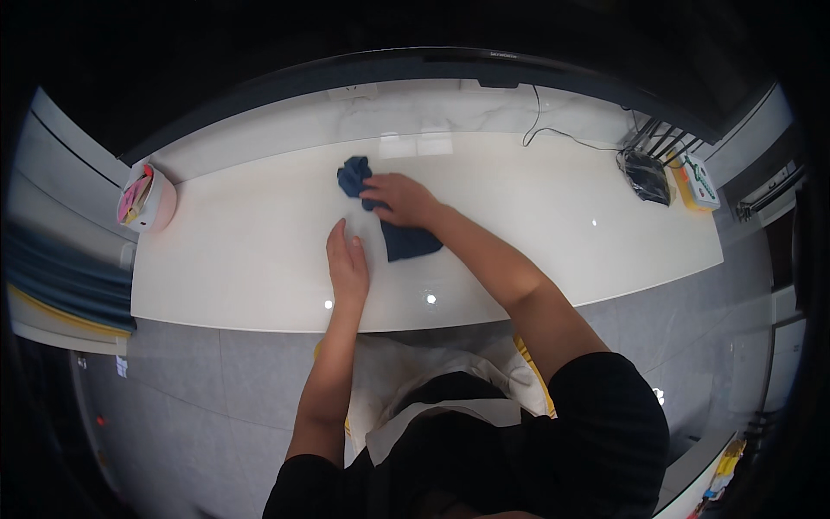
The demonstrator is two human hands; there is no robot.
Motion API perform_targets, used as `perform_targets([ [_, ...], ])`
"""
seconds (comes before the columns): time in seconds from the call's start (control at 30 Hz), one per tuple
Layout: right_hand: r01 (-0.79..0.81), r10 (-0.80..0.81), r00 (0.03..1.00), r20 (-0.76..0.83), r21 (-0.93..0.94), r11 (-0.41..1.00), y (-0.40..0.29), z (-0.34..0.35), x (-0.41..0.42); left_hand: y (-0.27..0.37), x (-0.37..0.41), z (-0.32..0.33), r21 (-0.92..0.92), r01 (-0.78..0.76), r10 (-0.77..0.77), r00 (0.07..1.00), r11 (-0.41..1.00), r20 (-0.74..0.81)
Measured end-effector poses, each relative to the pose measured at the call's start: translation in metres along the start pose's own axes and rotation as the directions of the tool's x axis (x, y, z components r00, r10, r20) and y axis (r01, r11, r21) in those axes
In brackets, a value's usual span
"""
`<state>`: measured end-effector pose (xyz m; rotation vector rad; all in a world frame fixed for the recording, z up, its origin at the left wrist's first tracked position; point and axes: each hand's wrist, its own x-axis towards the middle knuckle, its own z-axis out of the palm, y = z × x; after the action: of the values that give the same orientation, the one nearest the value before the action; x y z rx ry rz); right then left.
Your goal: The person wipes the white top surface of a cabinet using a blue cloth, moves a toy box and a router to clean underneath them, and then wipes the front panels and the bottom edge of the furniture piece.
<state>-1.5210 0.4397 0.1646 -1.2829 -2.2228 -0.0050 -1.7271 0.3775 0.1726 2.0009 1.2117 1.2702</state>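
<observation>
A dark blue cloth (412, 244) lies on the white cabinet top (259, 259), its far left end bunched and its near part flat. My right hand (403, 200) rests over the middle of the cloth with bent fingers; whether the fingers grip the fabric cannot be told. To the left of the cloth, my left hand (349, 263) is held above or on the white surface, thumb apart from the fingers, holding nothing and not touching the cloth.
A pink and white bin (159, 201) with items stands at the left end. A black router (648, 178) with antennas and cables sits at the right, beside a yellow and white box (697, 181). A large television (415, 61) overhangs the back edge.
</observation>
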Motion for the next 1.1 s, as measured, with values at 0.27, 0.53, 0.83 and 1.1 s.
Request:
perform_targets([
  [0.27,0.097,-0.106,0.992,0.069,0.129,0.987,-0.118,-0.051,-0.13,-0.013,-0.007,-0.004,0.066,-0.064,0.068,0.996,0.996,-0.056],
  [0.53,-0.304,0.247,0.939,-0.238,-0.245,0.921,0.023,-0.122,-0.19,0.003,-0.03,-0.003,0.319,-0.127,0.129,0.992,0.939,0.015],
  [0.83,-0.131,0.109,0.962,-0.251,-0.073,0.989,0.076,-0.107,-0.133,0.019,-0.029,-0.001,0.465,-0.151,0.093,0.985,0.872,0.146],
  [1.1,-0.435,0.383,0.809,-0.446,-0.016,0.9,0.101,-0.097,-0.1,0.021,-0.031,-0.002,0.425,-0.106,0.062,0.991,0.899,0.116],
])
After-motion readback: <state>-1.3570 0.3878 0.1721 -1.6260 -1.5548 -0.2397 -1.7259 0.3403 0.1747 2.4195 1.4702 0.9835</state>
